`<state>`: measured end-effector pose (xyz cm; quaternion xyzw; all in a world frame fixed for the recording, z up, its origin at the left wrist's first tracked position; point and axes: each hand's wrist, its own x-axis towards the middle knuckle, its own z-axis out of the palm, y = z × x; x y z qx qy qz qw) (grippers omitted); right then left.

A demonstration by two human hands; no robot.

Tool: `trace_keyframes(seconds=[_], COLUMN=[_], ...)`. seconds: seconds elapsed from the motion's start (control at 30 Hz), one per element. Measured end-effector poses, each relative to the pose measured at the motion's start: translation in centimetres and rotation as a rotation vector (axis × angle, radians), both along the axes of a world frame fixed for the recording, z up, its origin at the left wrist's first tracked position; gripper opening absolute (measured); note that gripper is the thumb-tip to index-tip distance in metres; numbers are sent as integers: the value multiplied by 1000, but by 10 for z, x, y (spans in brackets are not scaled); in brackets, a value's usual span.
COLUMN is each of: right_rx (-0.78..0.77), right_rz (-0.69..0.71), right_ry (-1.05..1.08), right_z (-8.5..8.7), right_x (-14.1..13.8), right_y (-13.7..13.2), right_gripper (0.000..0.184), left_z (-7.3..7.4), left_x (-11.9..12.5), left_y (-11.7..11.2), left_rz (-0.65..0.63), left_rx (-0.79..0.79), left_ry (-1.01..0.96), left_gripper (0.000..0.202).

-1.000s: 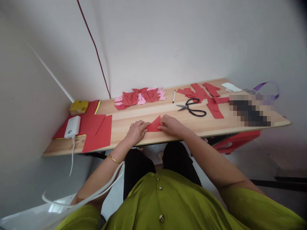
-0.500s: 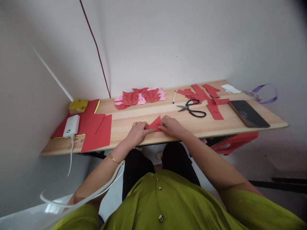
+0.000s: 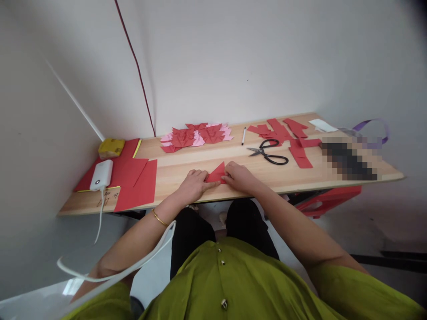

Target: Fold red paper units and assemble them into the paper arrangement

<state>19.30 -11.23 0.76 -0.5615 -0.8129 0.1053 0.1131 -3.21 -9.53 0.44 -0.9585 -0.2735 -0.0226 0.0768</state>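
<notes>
A small red sheet of paper (image 3: 216, 173), folded to a pointed triangle, lies near the front edge of the wooden table (image 3: 187, 164). My left hand (image 3: 194, 186) grips its left side, thumb stretched along the lower edge. At the right corner my right hand (image 3: 237, 177) pinches the paper between thumb and curled fingers. Parts of the paper are hidden under both hands. Beyond it, black-handled scissors (image 3: 267, 151) lie partly spread on the table, and a white pen (image 3: 243, 136) rests behind them.
Folded red and pink paper pieces (image 3: 196, 135) sit in rows by the wall. Red paper scraps (image 3: 280, 130) lie back right, near a blurred-out dark object (image 3: 348, 160). At left are red sheets (image 3: 140, 184), a white power bank (image 3: 102, 174) with a cable and a yellow packet (image 3: 111, 148).
Both hands stay on the folded paper in nearly the same pose. The whole view has shifted slightly, and the dark object at right is now pixelated.
</notes>
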Motion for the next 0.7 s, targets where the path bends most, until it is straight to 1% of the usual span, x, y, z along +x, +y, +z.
trace_keyframes(seconds=[0.2,0.37,0.57,0.7], right_rx=[21,39,31,14], right_rz=[10,2,17,27], right_ry=[46,64,90,88], right_z=[-5,-8,-7,-4], right_x=[0,-2,-2,-1], right_y=[-3,-7,-7,-8], right_gripper=[22,28,42,40], left_z=[0,0,2,0], left_x=[1,0,-9,-18], left_y=[-2,-4,-8,-11], left_rz=[49,63,53,50], left_rx=[-59,-61,-73,-72], left_ry=[-52,-66,-97,-133], left_gripper=[38,36,35,33])
